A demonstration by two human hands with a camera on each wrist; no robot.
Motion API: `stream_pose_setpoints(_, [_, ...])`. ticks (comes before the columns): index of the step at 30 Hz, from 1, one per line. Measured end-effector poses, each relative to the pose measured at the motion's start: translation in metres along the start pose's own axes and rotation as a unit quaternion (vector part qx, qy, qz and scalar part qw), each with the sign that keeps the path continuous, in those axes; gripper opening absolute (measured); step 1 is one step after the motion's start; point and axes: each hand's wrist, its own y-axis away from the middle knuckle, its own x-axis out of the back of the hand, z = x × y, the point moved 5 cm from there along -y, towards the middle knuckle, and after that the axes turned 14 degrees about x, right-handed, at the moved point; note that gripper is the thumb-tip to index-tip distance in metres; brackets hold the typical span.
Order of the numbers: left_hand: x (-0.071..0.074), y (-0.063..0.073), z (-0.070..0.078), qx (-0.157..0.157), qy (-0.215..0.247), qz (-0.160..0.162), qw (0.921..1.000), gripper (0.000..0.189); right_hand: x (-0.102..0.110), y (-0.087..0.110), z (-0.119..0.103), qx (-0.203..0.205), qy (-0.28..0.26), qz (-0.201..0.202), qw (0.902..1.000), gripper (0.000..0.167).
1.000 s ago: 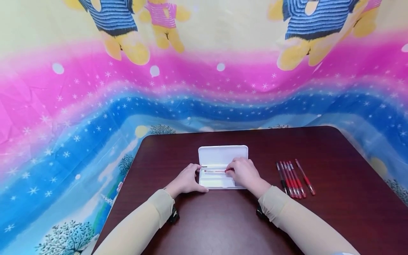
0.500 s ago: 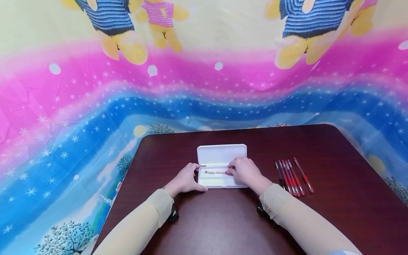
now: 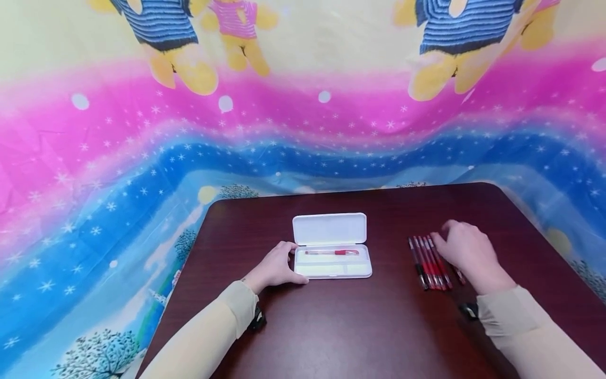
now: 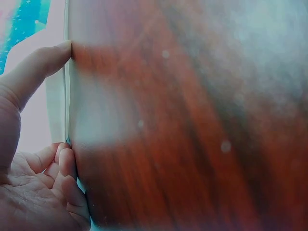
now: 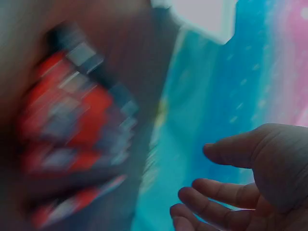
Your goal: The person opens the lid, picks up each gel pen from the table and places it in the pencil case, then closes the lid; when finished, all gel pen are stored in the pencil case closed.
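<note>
An open white pencil case (image 3: pixel 329 229) stands on the table with its lid tipped back. One red gel pen (image 3: pixel 345 252) lies lengthwise in the case's rear part. My left hand (image 3: pixel 273 267) holds the case's left end, thumb at the front edge and fingers at the back corner; the left wrist view shows the same hold. Over the right side of a row of red pens (image 3: pixel 431 266), my right hand (image 3: pixel 468 255) hovers with nothing in it. In the right wrist view its thumb and fingers are apart, and the pens (image 5: pixel 72 115) are blurred. A separate red pen (image 3: pixel 459 276) is partly hidden beneath it.
The dark wooden table (image 3: pixel 331 326) has rounded far corners. At the left of the row lies a pen with a black grip (image 3: pixel 418 268). A colourful patterned cloth (image 3: pixel 303 131) hangs behind the table.
My right hand has let go of the red pen in the case and moved right to the pens. The left hand has kept its place on the case.
</note>
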Motion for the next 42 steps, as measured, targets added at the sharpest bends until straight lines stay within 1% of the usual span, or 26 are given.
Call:
stream_pose_setpoints(2, [0.003, 0.001, 0.000, 0.003, 0.001, 0.003, 1.0000, 0.101, -0.007, 0.013, 0.018, -0.026, -0.010, -0.052, 0.9982, 0.051])
stream_pose_setpoints(3, [0.004, 0.001, 0.000, 0.004, 0.000, 0.004, 1.0000, 0.101, -0.010, 0.019, 0.025, -0.035, -0.014, -0.070, 0.9969, 0.050])
stream_pose_setpoints(6, [0.005, 0.000, -0.001, 0.006, -0.003, 0.004, 1.0000, 0.101, -0.019, 0.030, 0.037, -0.053, -0.025, -0.101, 0.9932, 0.045])
stream_pose_setpoints(13, [0.003, 0.000, -0.001, 0.007, 0.003, -0.005, 1.0000, 0.100, -0.032, 0.041, 0.046, -0.052, -0.021, -0.102, 0.9932, 0.039])
stream_pose_setpoints(23, [-0.001, 0.000, -0.003, 0.005, -0.004, -0.009, 0.9999, 0.099, -0.040, 0.041, 0.051, -0.048, -0.006, -0.101, 0.9937, 0.031])
stream_pose_setpoints(27, [0.000, -0.001, -0.002, 0.010, -0.005, -0.012, 0.9999, 0.100, -0.040, 0.040, 0.053, -0.048, 0.003, -0.091, 0.9947, 0.029])
stream_pose_setpoints(30, [0.001, -0.003, -0.001, 0.009, -0.004, -0.011, 0.9999, 0.100, -0.036, 0.039, 0.052, -0.044, 0.002, -0.081, 0.9957, 0.028])
stream_pose_setpoints(34, [0.000, -0.005, -0.001, 0.009, -0.006, -0.009, 0.9999, 0.100, -0.024, 0.035, 0.043, -0.025, 0.007, -0.046, 0.9986, 0.027])
stream_pose_setpoints(36, [-0.001, -0.006, -0.001, 0.011, -0.007, -0.009, 0.9999, 0.100, -0.015, 0.029, 0.031, -0.003, 0.019, -0.017, 0.9997, 0.027])
stream_pose_setpoints(38, [-0.001, -0.007, -0.002, 0.009, -0.009, -0.008, 0.9999, 0.100, -0.006, 0.022, 0.012, 0.029, 0.033, 0.016, 0.9989, 0.026])
stream_pose_setpoints(40, [-0.001, -0.006, -0.002, 0.006, -0.010, -0.005, 0.9999, 0.100, -0.001, 0.014, -0.011, 0.068, 0.042, 0.045, 0.9958, 0.025])
stream_pose_setpoints(42, [-0.001, -0.006, -0.002, 0.004, -0.011, -0.003, 0.9999, 0.099, 0.000, 0.005, -0.037, 0.113, 0.048, 0.074, 0.9897, 0.022])
